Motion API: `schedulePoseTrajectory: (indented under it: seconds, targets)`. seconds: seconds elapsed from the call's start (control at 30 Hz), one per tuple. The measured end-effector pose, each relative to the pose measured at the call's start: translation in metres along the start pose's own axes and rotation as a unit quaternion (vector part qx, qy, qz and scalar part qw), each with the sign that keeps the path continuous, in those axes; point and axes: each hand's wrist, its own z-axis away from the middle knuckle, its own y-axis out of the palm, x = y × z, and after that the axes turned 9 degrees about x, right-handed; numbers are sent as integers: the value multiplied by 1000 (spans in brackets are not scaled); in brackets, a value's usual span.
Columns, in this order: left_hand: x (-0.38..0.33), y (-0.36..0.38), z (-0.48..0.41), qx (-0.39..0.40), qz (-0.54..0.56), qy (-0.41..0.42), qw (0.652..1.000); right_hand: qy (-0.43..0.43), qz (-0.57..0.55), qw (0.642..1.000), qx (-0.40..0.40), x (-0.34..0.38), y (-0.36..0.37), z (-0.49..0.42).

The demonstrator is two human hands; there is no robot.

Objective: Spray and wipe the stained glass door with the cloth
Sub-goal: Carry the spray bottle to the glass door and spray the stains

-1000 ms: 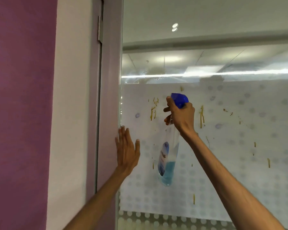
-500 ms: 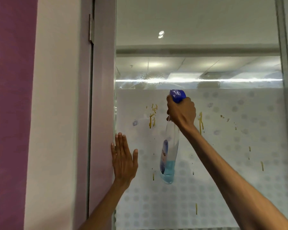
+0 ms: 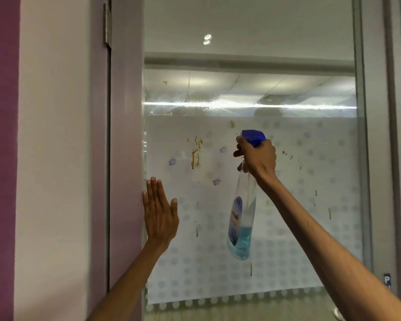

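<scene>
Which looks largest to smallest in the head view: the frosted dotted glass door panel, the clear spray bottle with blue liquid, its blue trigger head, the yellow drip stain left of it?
1. Frosted dotted glass door panel
2. Clear spray bottle with blue liquid
3. Blue trigger head, partly covered by the right hand
4. Yellow drip stain; close to the trigger head in apparent size, so that order is unsure.

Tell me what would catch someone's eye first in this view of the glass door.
Probably the clear plastic spray bottle with the blue trigger head, hanging in the middle in the right hand, a little blue liquid pooled at its bottom. Next come the yellow-brown drip stains streaked over the frosted, dotted glass door, thickest at upper left of the bottle. The left hand lies flat and open against the glass at the door's left edge.
</scene>
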Motion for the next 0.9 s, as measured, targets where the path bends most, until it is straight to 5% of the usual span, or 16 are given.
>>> schedulePoseTrajectory:
  seconds: [0.37,0.9]
  targets:
    - [-100,11,23,50,49,119,990,13,-25,999,-29,-30,-60,0]
    - [-281,86,27,64,76,170,980,-20,7,1000,-6,-88,-182,-46]
